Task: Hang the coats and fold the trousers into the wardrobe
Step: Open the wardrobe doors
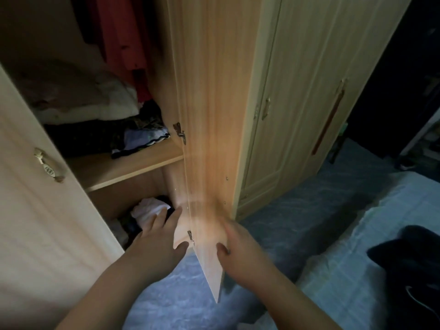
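Note:
A light wooden wardrobe [273,91] stands with two of its doors swung out. My right hand [240,253] grips the lower edge of the right open door [209,139], fingers curled round it. My left hand [158,236] reaches past that door toward the bottom compartment, fingers straight, holding nothing. Red and dark coats [123,39] hang inside at the top. Folded clothes and a pale quilt [90,101] lie on the shelf [119,172]. A white garment [150,210] lies in the bottom compartment. A dark garment [409,258] lies on the bed at the right.
The left open door [35,198] with a small handle fills the left side. Blue patterned floor [297,210] runs between wardrobe and bed [357,270]. The room's right side is dark, with shut wardrobe doors [309,103] behind.

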The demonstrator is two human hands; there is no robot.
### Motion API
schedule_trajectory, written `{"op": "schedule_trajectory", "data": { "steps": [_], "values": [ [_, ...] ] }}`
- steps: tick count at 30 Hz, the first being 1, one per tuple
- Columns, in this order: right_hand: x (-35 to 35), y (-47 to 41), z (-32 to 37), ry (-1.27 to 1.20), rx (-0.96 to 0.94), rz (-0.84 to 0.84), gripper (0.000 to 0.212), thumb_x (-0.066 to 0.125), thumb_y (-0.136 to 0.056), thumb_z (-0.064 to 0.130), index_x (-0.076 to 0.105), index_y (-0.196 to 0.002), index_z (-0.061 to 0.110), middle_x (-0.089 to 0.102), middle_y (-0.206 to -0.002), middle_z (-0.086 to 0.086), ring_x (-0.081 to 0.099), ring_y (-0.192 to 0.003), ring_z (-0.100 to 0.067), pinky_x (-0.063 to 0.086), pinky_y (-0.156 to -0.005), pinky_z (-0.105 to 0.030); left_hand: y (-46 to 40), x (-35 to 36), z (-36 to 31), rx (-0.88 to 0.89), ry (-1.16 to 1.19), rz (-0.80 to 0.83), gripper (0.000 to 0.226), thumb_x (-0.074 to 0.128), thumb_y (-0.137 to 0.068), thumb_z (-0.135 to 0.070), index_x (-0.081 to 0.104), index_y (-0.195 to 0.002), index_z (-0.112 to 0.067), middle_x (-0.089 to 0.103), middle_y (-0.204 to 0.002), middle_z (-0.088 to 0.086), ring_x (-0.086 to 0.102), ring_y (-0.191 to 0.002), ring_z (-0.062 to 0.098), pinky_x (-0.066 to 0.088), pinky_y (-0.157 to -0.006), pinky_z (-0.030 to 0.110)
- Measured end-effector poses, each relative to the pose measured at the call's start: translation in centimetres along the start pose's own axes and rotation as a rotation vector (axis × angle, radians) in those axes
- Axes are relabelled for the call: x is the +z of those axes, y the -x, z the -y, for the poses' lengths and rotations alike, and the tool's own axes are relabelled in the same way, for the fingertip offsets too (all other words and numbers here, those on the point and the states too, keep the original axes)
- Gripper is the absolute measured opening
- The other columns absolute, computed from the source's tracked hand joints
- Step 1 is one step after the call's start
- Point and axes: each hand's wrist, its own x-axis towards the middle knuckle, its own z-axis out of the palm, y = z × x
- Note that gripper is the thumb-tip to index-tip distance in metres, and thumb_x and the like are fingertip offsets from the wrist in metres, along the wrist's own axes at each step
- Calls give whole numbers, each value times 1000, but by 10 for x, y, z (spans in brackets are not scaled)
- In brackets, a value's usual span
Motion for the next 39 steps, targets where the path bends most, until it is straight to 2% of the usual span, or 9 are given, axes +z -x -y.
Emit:
{"op": "schedule_trajectory", "data": {
  "steps": [4,7,18,22,25,29,33,35,39],
  "values": [
    [31,-11,36,18,-142,160,65,51,-101,29,18,-157,36,27,-160,15,27,-145,-5,27,-117,-26,8,-7,31,-56,21,-64,81,38,-88,-66,4,-157,-39,8,-167,-3,8,-153,25,24,-120,48],
    [56,-34,56,40,-192,236,66,51,-101,29,17,-157,34,27,-160,15,25,-145,-5,26,-120,-30,24,-15,64,-185,25,-89,80,48,-96,-51,0,-157,-33,5,-167,0,4,-153,26,23,-121,43],
    [150,-156,148,65,-237,318,66,53,-101,29,19,-157,36,28,-160,16,30,-144,-3,28,-114,-19,15,-69,208,-344,97,-195,76,39,-101,-49,-10,-157,-33,-2,-168,-4,-2,-154,21,15,-122,40],
    [176,-195,168,82,-215,345,68,55,-100,28,18,-155,41,31,-154,21,33,-141,0,29,-106,-15,-19,-95,252,-274,265,-308,76,46,-102,-38,-3,-159,-28,4,-167,-8,5,-154,13,14,-120,28],
    [191,-214,172,92,-176,343,68,56,-99,30,18,-154,45,32,-155,21,33,-141,0,30,-110,-20,-51,-107,277,-238,583,-465,73,52,-99,-19,11,-158,-29,23,-158,-17,22,-147,5,20,-115,18],
    [203,-223,165,115,-89,338,69,58,-98,31,19,-154,44,34,-155,19,35,-140,-3,33,-113,-24,-85,-110,291,-244,939,-624,67,50,-92,3,33,-147,-31,42,-147,-12,42,-133,3,37,-113,32],
    [194,-219,157,130,-89,291,69,57,-98,29,18,-153,44,32,-157,15,29,-142,-1,26,-109,-17,-98,-111,292,-242,1025,-639,62,56,-84,0,43,-142,-20,49,-136,-3,47,-126,8,39,-98,11],
    [184,-212,155,223,-126,254,70,54,-100,33,12,-155,42,22,-163,13,18,-150,-8,23,-118,-26,-99,-111,291,-254,1011,-649,62,58,-80,-4,45,-138,-23,51,-132,-5,49,-122,8,37,-97,15],
    [166,-188,147,440,-159,245,71,39,-102,50,-3,-158,39,-4,-168,11,-10,-154,-15,10,-125,-42,-86,-104,280,-325,1025,-644,60,56,-82,7,47,-131,-28,58,-125,0,53,-117,15,43,-105,42]
  ]
}}
